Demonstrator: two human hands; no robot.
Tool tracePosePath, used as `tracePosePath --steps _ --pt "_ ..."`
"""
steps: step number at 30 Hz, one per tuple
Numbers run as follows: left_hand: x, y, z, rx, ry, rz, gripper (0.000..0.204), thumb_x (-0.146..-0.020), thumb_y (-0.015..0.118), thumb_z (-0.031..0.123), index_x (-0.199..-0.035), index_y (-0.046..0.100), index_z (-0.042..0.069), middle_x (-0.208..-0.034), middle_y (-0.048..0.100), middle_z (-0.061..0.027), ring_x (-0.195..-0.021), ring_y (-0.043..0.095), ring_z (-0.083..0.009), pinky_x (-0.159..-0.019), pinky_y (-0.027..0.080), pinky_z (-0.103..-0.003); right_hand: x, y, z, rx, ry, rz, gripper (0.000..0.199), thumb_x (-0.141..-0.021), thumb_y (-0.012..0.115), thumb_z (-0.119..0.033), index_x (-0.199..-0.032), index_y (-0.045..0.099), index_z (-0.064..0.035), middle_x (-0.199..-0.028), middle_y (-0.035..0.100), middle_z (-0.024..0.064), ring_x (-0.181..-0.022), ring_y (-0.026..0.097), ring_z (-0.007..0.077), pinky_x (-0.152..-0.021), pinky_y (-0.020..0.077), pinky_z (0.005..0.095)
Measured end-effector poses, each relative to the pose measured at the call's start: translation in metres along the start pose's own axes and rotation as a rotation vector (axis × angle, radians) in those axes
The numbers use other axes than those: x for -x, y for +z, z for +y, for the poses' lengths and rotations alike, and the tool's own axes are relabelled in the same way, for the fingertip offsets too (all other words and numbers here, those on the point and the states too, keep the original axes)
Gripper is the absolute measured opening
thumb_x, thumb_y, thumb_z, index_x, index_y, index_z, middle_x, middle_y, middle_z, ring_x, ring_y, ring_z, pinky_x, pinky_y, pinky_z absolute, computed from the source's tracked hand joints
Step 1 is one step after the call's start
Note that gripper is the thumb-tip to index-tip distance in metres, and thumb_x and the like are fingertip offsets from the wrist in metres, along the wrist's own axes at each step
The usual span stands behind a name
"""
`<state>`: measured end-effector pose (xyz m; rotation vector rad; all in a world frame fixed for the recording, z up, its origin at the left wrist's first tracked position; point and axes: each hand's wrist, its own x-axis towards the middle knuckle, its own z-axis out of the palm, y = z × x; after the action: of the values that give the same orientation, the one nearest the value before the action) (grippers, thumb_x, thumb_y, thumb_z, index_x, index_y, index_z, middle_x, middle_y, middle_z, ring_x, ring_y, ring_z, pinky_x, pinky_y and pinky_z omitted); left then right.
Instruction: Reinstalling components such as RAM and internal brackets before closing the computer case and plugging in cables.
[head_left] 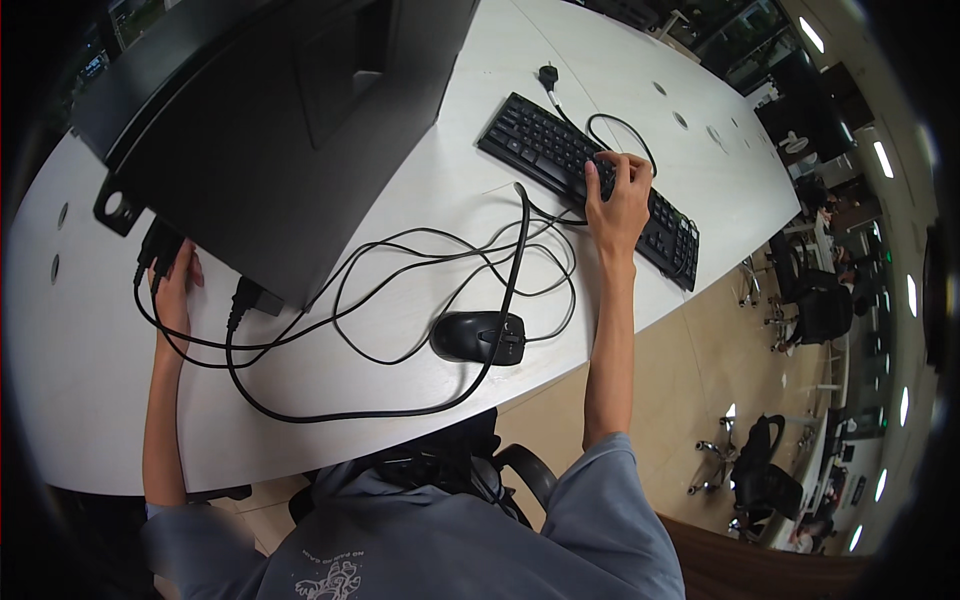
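A large black box-shaped device, resembling a computer case, stands tilted at the left. My left hand is at its lower corner, beside black cable plugs; the device and plugs hide most of its fingers. Another black plug sits against the near edge, with a thick power cord running from it. Over the black keyboard, my right hand arches with bent fingers and thumb apart, fingertips at the keys and near the cord. No held object shows in it. A black mouse lies nearer me, the cord crossing it.
Thin black cables loop across the white desk between device and mouse. A power plug lies beyond the keyboard. Right of the desk, office chairs stand on the tiled floor. Other desks line the far right.
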<state>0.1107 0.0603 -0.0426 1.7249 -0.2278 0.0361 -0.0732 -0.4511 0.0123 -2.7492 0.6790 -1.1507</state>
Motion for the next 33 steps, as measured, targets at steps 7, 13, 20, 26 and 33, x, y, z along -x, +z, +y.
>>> tracePosePath --steps 7,13,20,26,33 --pt "-0.002 0.002 -0.005 -0.016 -0.015 0.002 0.029 -0.099 0.056 0.029 -0.084 0.058 0.004 -0.066 0.051 0.0001 -0.06 0.048 -0.009 -0.056 0.036 -0.025 -0.005 0.041 -0.016 0.017 -0.273 -0.133 0.037 -0.094 0.061 -0.035 -0.123 0.065 -0.0126 -0.128 0.053 0.0132 -0.123 0.043 0.0317 -0.104 0.0329 0.0443" --pt "0.001 0.003 0.004 -0.084 -0.074 0.019 0.029 -0.099 0.055 0.028 -0.083 0.057 0.005 -0.065 0.05 0.0 -0.06 0.048 -0.0086 -0.057 0.035 -0.025 -0.006 0.058 -0.017 0.055 -0.275 -0.167 0.043 -0.095 0.059 -0.041 -0.128 0.063 -0.013 -0.133 0.05 0.0153 -0.127 0.04 0.0329 -0.109 0.0259 0.0457" --pt "0.003 0.005 0.008 -0.071 -0.019 0.029 0.028 -0.099 0.057 0.027 -0.083 0.057 0.005 -0.065 0.049 0.0002 -0.06 0.046 -0.0085 -0.058 0.035 -0.026 -0.003 0.045 -0.017 0.011 -0.224 -0.099 0.033 -0.093 0.063 -0.036 -0.115 0.066 -0.0115 -0.124 0.053 0.0135 -0.121 0.043 0.0315 -0.106 0.0277 0.0451" --pt "0.002 0.003 0.003 -0.053 -0.049 0.016 0.029 -0.099 0.058 0.028 -0.083 0.058 0.005 -0.067 0.05 0.0001 -0.061 0.046 -0.0083 -0.059 0.035 -0.025 -0.005 0.035 0.003 -0.138 -0.122 -0.122 0.03 -0.09 0.068 -0.028 -0.115 0.064 -0.0118 -0.117 0.054 0.0114 -0.116 0.047 0.0287 -0.102 0.0327 0.0439" --pt "0.004 0.003 0.006 -0.064 -0.049 0.012 0.03 -0.1 0.057 0.029 -0.084 0.059 0.004 -0.067 0.049 0.0002 -0.062 0.045 -0.0087 -0.06 0.035 -0.025 -0.002 0.042 -0.003 -0.245 -0.156 -0.156 0.044 -0.092 0.066 -0.026 -0.129 0.054 -0.0058 -0.122 0.059 0.0133 -0.119 0.051 0.0292 -0.107 0.0309 0.0433"
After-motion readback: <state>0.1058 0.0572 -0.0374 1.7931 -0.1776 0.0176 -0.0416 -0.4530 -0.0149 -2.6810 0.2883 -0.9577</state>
